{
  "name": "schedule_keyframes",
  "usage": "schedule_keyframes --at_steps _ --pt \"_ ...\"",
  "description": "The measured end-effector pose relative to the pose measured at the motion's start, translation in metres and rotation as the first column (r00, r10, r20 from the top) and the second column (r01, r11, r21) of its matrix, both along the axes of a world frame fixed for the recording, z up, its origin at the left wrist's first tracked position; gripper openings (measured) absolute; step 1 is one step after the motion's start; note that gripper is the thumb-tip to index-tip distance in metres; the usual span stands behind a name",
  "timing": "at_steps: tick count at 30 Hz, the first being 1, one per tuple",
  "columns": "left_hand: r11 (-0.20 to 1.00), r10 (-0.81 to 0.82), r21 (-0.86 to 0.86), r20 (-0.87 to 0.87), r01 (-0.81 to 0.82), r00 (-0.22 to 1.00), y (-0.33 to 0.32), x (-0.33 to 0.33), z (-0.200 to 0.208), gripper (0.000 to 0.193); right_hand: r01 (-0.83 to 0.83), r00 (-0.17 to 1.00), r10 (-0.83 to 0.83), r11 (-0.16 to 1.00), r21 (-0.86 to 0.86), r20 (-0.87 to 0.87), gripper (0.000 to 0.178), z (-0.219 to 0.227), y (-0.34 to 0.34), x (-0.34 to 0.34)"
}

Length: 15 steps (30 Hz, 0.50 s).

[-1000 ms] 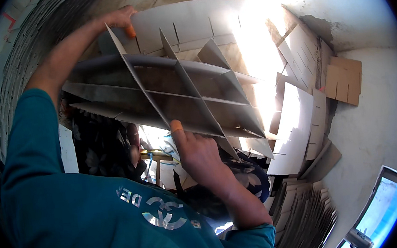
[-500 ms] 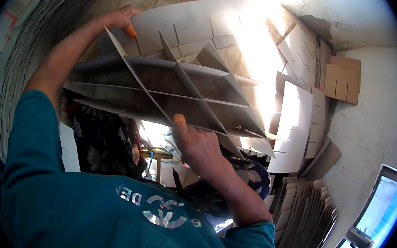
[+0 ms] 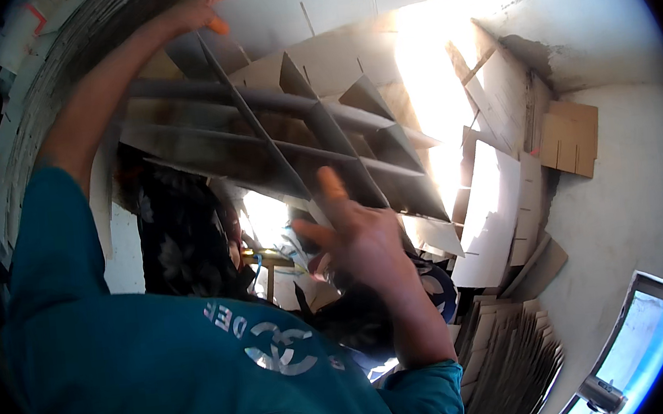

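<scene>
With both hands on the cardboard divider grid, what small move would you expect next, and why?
Probably the right hand pushes its near edge up to square the cardboard divider grid: the cells look slanted, and the left hand already grips the top strip.

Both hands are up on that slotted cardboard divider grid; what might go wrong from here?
1. The cardboard divider grid looks skewed, its strips leaning; they might slip from their slots or fold flat.
2. The left hand grips only a top corner and the right hand presses open-fingered from below, so the grid may tip or drop.
3. Loose cardboard sheets crowd close on the right; a swing could knock them.
</scene>
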<state>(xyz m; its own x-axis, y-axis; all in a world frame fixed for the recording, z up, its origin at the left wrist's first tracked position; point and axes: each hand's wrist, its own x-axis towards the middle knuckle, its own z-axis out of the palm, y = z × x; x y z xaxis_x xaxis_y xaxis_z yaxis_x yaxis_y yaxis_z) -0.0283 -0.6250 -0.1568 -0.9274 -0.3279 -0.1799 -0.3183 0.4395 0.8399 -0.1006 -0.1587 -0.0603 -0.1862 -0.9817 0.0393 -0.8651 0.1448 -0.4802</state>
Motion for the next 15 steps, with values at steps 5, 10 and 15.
schedule_keyframes --at_steps 5,10,15 --pt "0.507 0.022 -0.819 -0.299 -0.269 0.954 -0.046 0.08 0.013 0.043 0.554 0.782 -0.465 0.823 -0.122 0.415 0.026 0.054 -0.033 -0.083" --pt "0.62 0.33 -0.671 -0.246 -0.406 0.911 0.032 0.106 0.162 0.054 0.124 0.857 -0.171 0.984 -0.129 -0.486 0.019 -0.029 -0.068 -0.218" --pt "0.388 0.611 -0.684 -0.311 -0.617 0.728 0.077 0.172 0.195 0.057 -0.055 0.834 0.241 0.931 0.361 -0.496 0.017 -0.085 -0.101 -0.243"
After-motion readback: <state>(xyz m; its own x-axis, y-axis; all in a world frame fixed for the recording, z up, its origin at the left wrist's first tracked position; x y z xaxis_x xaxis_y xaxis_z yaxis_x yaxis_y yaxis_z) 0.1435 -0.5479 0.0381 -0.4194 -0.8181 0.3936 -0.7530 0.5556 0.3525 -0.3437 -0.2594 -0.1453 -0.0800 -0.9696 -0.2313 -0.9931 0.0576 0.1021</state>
